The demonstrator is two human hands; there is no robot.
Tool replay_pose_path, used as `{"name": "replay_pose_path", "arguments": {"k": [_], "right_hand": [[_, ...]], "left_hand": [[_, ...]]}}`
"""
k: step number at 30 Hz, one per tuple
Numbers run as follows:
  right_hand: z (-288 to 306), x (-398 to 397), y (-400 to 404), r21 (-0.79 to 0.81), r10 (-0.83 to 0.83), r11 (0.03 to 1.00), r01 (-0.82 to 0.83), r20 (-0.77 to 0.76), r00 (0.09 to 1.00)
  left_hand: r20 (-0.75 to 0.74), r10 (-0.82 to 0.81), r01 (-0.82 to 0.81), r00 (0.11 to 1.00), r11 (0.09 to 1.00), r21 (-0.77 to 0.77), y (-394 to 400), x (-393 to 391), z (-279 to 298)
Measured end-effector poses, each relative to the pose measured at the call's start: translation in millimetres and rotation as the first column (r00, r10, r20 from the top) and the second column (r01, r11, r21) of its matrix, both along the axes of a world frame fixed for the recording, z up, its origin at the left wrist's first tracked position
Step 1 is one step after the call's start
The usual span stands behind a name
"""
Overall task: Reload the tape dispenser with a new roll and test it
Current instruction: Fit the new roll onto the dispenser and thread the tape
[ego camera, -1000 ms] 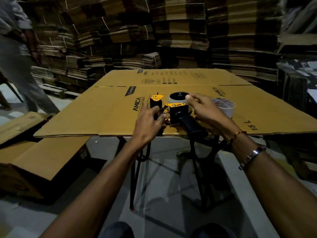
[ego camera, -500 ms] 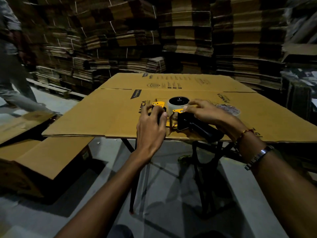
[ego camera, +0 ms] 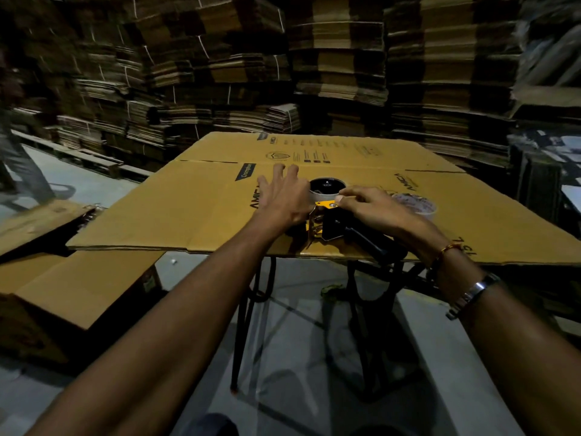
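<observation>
A yellow and black tape dispenser point(ego camera: 330, 226) lies on its side on a flat cardboard sheet point(ego camera: 188, 212), its black handle pointing toward me. A white tape roll point(ego camera: 327, 191) sits on its hub. My left hand point(ego camera: 283, 199) reaches over the dispenser's front end with fingers stretched forward and apart, hiding that end. Fingertips of my right hand point(ego camera: 374, 209) pinch the yellow side plate next to the roll. A second roll point(ego camera: 419, 206) lies just right of my right hand.
The cardboard sheet rests on a black metal-legged stand point(ego camera: 248, 309). A flattened box point(ego camera: 78, 284) lies low at the left. Tall stacks of folded cartons point(ego camera: 314, 73) fill the background. A person's legs point(ego camera: 19, 174) are at the far left.
My left hand has let go of the dispenser's front and slid forward over it, fingers now spread. My right hand stays on the yellow plate. The view has moved closer.
</observation>
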State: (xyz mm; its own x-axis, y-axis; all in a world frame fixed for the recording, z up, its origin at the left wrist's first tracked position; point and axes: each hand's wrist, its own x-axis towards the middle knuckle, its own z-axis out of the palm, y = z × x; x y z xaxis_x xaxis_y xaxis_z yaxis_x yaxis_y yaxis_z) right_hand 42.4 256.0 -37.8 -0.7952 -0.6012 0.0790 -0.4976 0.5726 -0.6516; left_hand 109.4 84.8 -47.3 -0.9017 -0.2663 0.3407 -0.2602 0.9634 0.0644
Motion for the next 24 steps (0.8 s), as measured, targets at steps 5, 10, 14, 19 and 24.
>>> {"name": "replay_pose_path", "arguments": {"k": [5, 10, 14, 19, 24], "right_hand": [[-0.8, 0.7, 1.2, 0.007, 0.006, 1.000, -0.006, -0.012, 1.000], [-0.2, 1.6, 1.0, 0.001, 0.030, 1.000, -0.030, -0.025, 0.999], [0.8, 2.0, 2.3, -0.002, 0.049, 0.999, -0.049, -0.013, 0.999], [0.0, 3.8, 2.1, 0.022, 0.050, 0.999, -0.049, -0.038, 0.998], [1.4, 13.6, -0.5, 0.161, -0.027, 0.985, 0.060, -0.202, 0.979]], "left_hand": [[-0.074, 0.011, -0.010, 0.997, 1.000, 0.021, 2.1, 0.8, -20.4], [-0.161, -0.008, 0.035, 0.987, 0.986, 0.163, 1.1, 2.3, -20.9], [-0.166, -0.017, 0.053, 0.986, 0.975, 0.215, -2.3, -1.2, -22.3], [-0.182, -0.015, 0.059, 0.983, 0.970, 0.236, -2.6, -2.4, -22.7], [-0.154, -0.051, 0.091, 0.987, 0.960, 0.265, -5.7, -4.2, -20.6]]}}
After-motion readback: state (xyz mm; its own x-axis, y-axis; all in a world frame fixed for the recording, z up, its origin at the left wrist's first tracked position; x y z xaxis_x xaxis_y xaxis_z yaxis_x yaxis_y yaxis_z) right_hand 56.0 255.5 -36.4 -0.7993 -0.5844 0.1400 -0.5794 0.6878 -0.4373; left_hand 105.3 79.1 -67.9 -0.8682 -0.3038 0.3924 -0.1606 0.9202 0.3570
